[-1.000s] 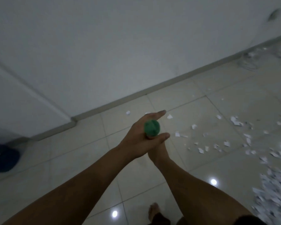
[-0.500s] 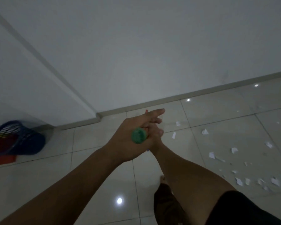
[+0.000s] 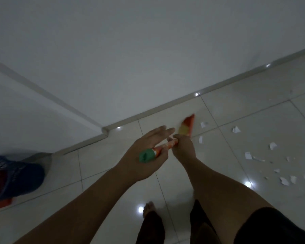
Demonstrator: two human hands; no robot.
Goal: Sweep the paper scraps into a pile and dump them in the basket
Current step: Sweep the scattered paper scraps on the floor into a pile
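A person seen from their own head height, with bare forearms (image 3: 88,196), a bare left hand (image 3: 144,155) and a bare right hand (image 3: 182,148). A black short sleeve (image 3: 271,226) covers the right upper arm. Lower down are dark trouser legs (image 3: 151,226) and one bare foot (image 3: 149,206).

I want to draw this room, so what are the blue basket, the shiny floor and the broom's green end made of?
The basket looks like blue plastic: its wall is an open mesh. The floor seems glazed tile: grout lines and mirror-like light spots. The green cap on the broom looks like smooth plastic, though blur leaves it unsure.
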